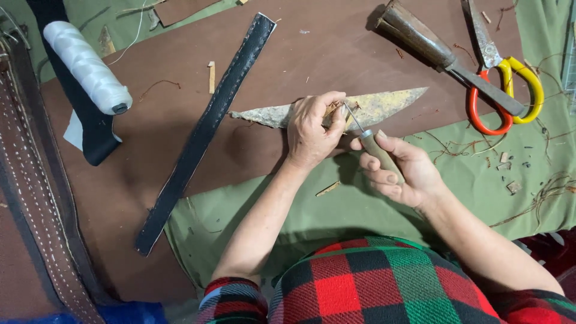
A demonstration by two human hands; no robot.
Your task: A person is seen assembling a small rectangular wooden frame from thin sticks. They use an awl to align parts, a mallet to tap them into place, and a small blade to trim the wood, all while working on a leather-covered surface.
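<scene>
A large brown leather sheet [336,54] is spread over a green cloth [360,204] covering the work surface. Across the sheet a long black leather strap [204,129] is laid at a slant, and a spool of white thread [90,66] is seen at the upper left. At the upper right, a heavy metal tool [432,48] is laid beside scissors with red and yellow handles [504,84].

A pointed, worn leather piece [390,102] is held flat on the sheet near the middle by the left hand [312,129], whose fingers are curled and pressed down on it. A wooden-handled awl [378,150] is gripped by the right hand [402,171], fingers wrapped closed around the handle, its metal tip touching the piece just beside the left fingertips.
</scene>
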